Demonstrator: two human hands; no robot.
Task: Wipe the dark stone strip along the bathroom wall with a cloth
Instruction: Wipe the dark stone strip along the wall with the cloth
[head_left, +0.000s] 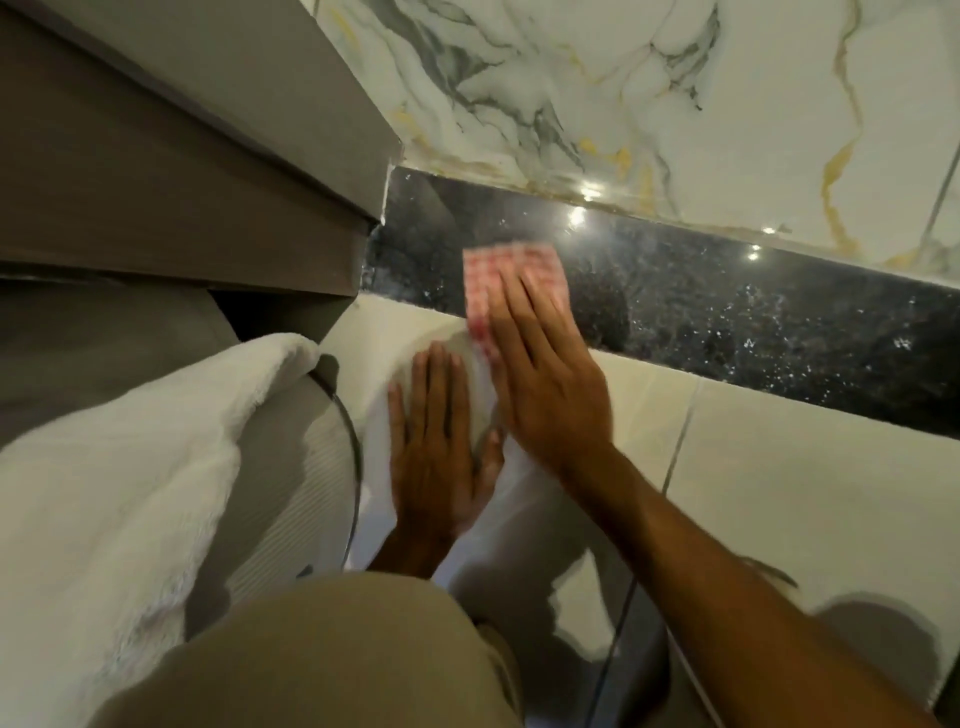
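Observation:
A dark speckled stone strip (727, 312) runs along the wall between white marble tiles above and cream tiles below. A red-and-white checked cloth (498, 270) lies flat against the strip near its left end. My right hand (545, 374) presses on the cloth with fingers stretched out, covering its lower part. My left hand (441, 447) rests flat with fingers spread on the cream tile below the strip, holding nothing.
A grey-brown cabinet (182, 171) juts out at the upper left, ending at the strip. A white fluffy towel (119, 467) hangs on a metal rail (353, 457) at the left. Marble wall tiles (675, 93) fill the top. My knee in beige cloth (322, 660) is at the bottom.

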